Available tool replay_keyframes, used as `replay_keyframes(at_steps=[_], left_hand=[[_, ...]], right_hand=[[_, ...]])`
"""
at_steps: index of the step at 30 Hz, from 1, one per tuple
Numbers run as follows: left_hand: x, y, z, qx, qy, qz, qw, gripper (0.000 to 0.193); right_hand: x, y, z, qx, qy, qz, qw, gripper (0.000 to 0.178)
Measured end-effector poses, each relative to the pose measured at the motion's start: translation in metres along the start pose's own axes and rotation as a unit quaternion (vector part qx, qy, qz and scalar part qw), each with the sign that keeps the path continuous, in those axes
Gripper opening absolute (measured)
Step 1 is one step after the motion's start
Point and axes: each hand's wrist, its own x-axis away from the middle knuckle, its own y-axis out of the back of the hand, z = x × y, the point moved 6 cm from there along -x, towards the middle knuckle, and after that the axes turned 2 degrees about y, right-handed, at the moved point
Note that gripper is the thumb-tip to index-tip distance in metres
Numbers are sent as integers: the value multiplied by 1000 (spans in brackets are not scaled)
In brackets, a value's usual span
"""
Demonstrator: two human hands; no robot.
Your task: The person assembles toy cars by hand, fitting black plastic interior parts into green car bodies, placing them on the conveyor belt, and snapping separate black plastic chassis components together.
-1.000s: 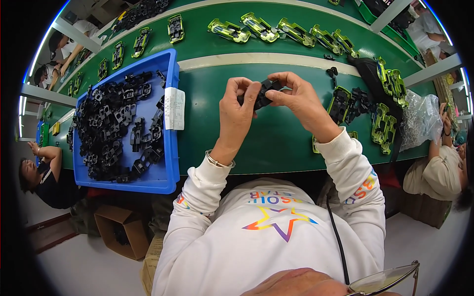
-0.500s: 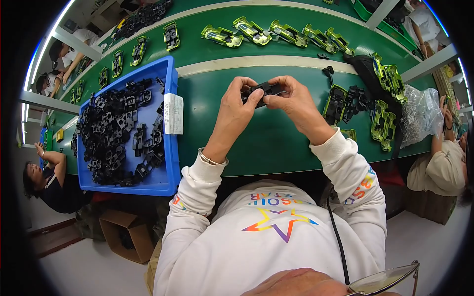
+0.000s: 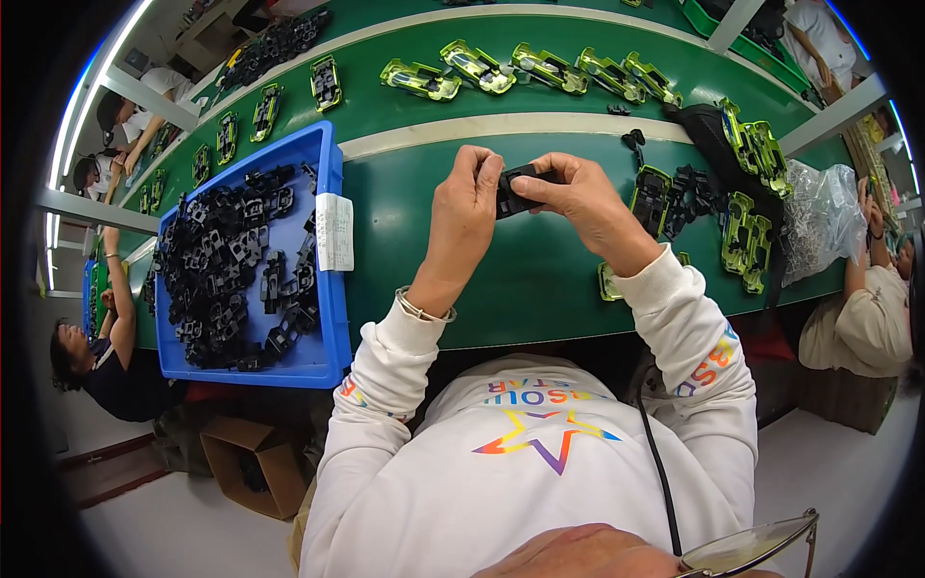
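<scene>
A black plastic part (image 3: 513, 196) is held over the green bench in front of me, tilted. My right hand (image 3: 590, 200) is closed on its right end, with the thumb lying across the top. At the left end, my left hand (image 3: 464, 220) has thumb and fingertips pinched together right beside the part. Whatever is in that pinch is hidden. Left of my hands, a blue bin (image 3: 339, 328) holds a heap of similar black plastic parts (image 3: 217, 260).
Green-and-black toy car bodies (image 3: 547, 69) line the raised belt ahead. To the right lie another car body (image 3: 651, 200), loose black pieces (image 3: 690, 197) and a clear plastic bag (image 3: 817, 217) of small parts. Co-workers sit at both sides. A cardboard box (image 3: 255, 467) stands on the floor.
My left fingers have drawn into an upright pinch at the part's left end. The part has turned and tilted. Car bodies on the belt have shifted slightly left.
</scene>
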Motion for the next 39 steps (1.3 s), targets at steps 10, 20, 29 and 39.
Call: replay_keyframes(at_steps=[10,20,29,39], left_hand=[[-1,1,7,4,35,14,999,29],[2,-3,-5,-39,-10,-9,999,25],[-14,-5,-1,44,37,52,997,34],[10,-7,11,192,127,72,970,44]], right_hand=[[7,-4,-9,-104,-30,24,994,30],[11,-1,19,98,75,44,991,42],[12,5,10,7,2,51,999,34],[20,3,1,-82,-18,33,996,32]])
